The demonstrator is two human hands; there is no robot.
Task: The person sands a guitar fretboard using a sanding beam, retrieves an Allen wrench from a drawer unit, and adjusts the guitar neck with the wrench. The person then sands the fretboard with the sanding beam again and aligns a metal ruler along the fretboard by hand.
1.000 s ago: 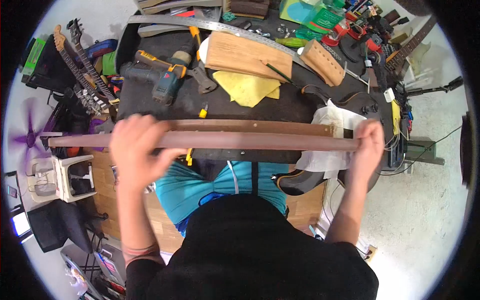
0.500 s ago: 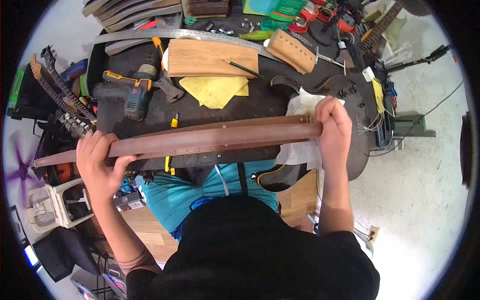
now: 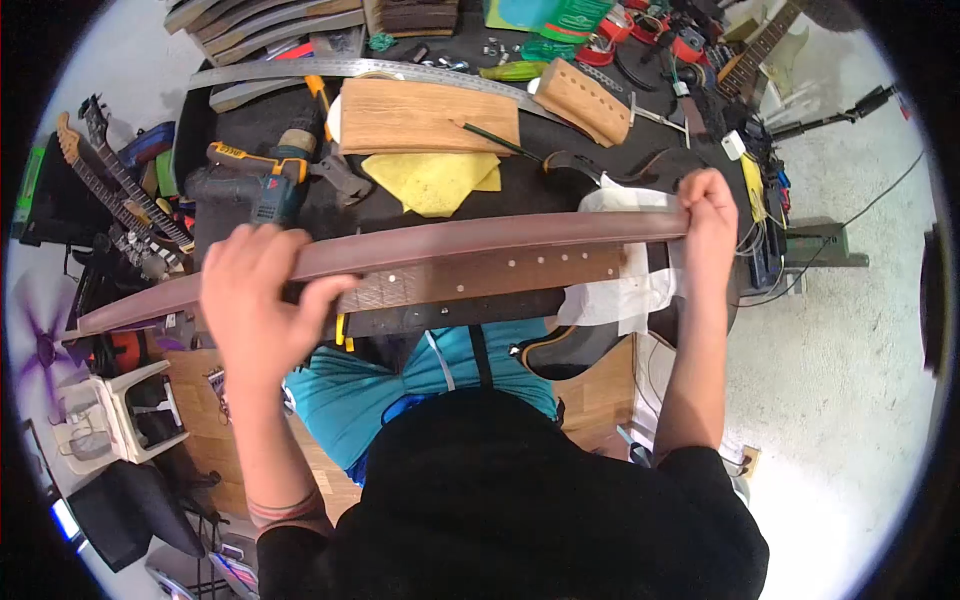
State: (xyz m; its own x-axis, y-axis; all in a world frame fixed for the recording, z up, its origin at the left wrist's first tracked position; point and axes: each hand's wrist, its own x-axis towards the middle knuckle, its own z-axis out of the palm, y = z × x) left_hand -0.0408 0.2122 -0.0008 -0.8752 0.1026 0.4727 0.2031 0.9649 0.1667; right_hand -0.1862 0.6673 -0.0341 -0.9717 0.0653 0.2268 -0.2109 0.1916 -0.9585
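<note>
A long reddish-brown sanding bar (image 3: 450, 240) stretches across the bench between my hands. My left hand (image 3: 262, 295) wraps around it left of centre, thumb along the near side. At the right end, my right hand (image 3: 708, 205) grips it with curled fingers. Beneath the bar lies a guitar's brown fretboard (image 3: 500, 275) with pale round dot inlays, partly covered by the bar. The dark guitar body (image 3: 565, 355) at the right is partly covered with white paper (image 3: 605, 305). A yellow utility knife (image 3: 343, 332) shows partly below the neck.
Behind the bar are a yellow cloth (image 3: 430, 182), a flat wooden block (image 3: 425, 118) with a pencil (image 3: 500, 140), and a drilled wooden block (image 3: 585, 100). A cordless drill (image 3: 277, 195) and a long steel ruler (image 3: 300, 68) lie at the left and back. Guitar necks (image 3: 110, 180) stand at far left.
Both hands and the sanding bar have shifted right, its right end rising slightly in view. More of the fretboard and its dots now shows on the near side.
</note>
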